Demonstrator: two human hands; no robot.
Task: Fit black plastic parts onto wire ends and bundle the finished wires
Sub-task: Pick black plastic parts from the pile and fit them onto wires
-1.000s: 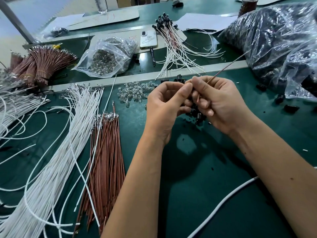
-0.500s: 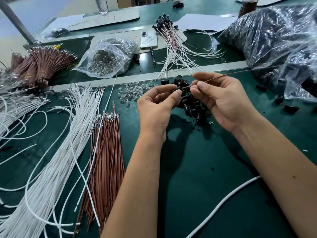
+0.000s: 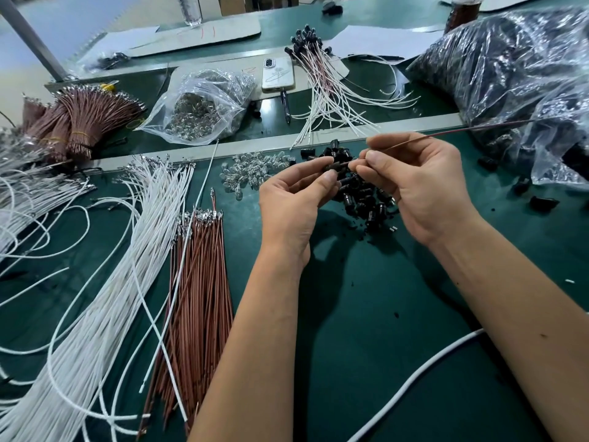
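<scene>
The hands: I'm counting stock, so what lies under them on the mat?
A heap of black plastic parts shows beneath both hands; how far it runs under the palms is hidden.

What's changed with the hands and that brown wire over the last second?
The hands have drawn slightly apart. The brown wire in the right hand swung from steeply up to nearly level, pointing right. The left hand now pinches a black part at its end. Wire piles unmoved.
</scene>
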